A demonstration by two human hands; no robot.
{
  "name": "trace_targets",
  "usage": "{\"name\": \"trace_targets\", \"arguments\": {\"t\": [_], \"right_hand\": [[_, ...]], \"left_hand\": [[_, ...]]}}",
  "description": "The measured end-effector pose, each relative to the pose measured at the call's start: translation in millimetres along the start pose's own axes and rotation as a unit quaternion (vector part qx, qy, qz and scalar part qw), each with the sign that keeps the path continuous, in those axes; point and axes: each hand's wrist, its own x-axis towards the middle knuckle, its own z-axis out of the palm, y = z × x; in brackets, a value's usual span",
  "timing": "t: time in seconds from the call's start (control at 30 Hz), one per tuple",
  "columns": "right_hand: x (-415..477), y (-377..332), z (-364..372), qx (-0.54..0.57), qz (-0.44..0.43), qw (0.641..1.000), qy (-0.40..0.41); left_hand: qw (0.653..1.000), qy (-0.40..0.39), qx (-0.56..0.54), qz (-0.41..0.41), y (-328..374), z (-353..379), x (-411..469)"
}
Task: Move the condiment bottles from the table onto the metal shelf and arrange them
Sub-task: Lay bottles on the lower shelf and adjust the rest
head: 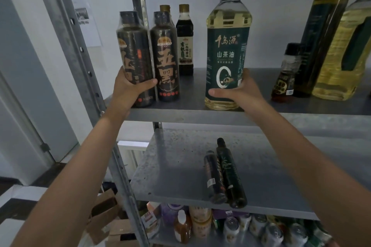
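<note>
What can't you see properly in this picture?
Head view only:
Gold-capped bottle: only its cap shows, behind a black bottle.
Dark bottle: left hand covers its lower label.
Green-label oil bottle: right hand hides its lower corner.
Tall oil bottles: cut by the right edge.
Cans at the bottom: dim, blurred.
The table: out of view.

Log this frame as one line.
left hand: grips dark bottle | right hand: grips oil bottle | both at shelf front edge

Left of centre, a dark gold-lettered bottle [134, 56] stands upright against its twin [166, 60] at the front edge of the metal shelf [192, 94], and right of centre a green-labelled bottle [227, 42] of pale yellow oil stands upright there too.
</note>
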Motion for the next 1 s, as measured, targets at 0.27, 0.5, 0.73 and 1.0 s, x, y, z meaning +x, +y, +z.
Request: {"name": "trace_targets", "arguments": {"t": [0.27, 0.5, 0.73, 1.0], "right_hand": [[-109.2, 8.8, -31.3, 0.002, -0.05, 0.997, 0.051], [-209.6, 107.3, -49.1, -0.068, 0.118, 0.991, 0.005], [-224.2, 223.2, -71.1, -0.109, 0.33, 0.937, 0.027], [-151.0, 265.0, -80.7, -0.184, 0.4, 0.896, 0.062]], "left_hand": [[0.988, 0.105, -0.019, 0.111, 10.8, 17.3, -99.7], [0.99, -0.024, 0.014, -0.141, -58.6, 47.2, -230.5], [0.895, -0.115, 0.058, -0.427, -152.2, 83.5, -254.5], [0.864, -0.118, 0.112, -0.477, -191.6, 122.8, -214.4]]}}
